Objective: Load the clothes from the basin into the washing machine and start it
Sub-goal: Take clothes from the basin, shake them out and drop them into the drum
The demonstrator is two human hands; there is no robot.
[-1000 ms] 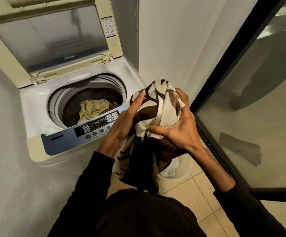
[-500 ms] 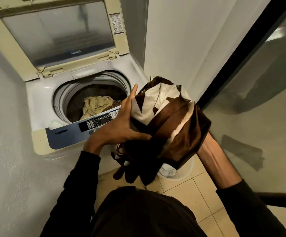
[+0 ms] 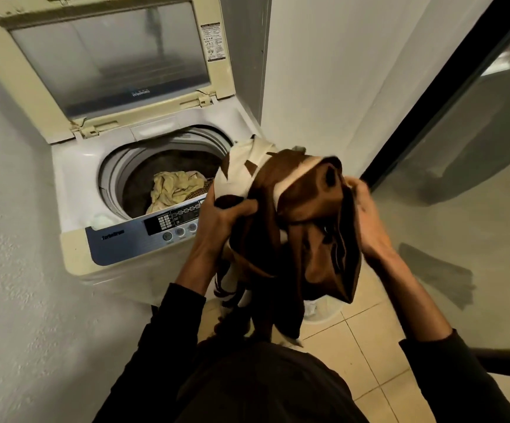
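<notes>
Both hands hold one brown-and-cream garment [image 3: 293, 209] bunched in the air at about 3 o'clock from the drum opening, just beside the front right corner of the washing machine [image 3: 73, 166]; left hand [image 3: 220, 221] grips a fold at the garment's left side, fingers curled round the cloth; right hand [image 3: 366, 221] grips the right side, fingertips tucked into the fabric; loose ends hang down toward the floor tiles [image 3: 354, 340]. Machine lid [image 3: 110, 59] stands raised at 12 o'clock; a yellowish cloth [image 3: 174, 190] lies inside the drum, with a darker patterned piece at its 3 o'clock, partly hidden. Control panel [image 3: 144, 236] runs along the machine's 6 o'clock edge. White basin [image 3: 324, 312] sits on the floor below the garment, mostly covered by it; contents unclear.
</notes>
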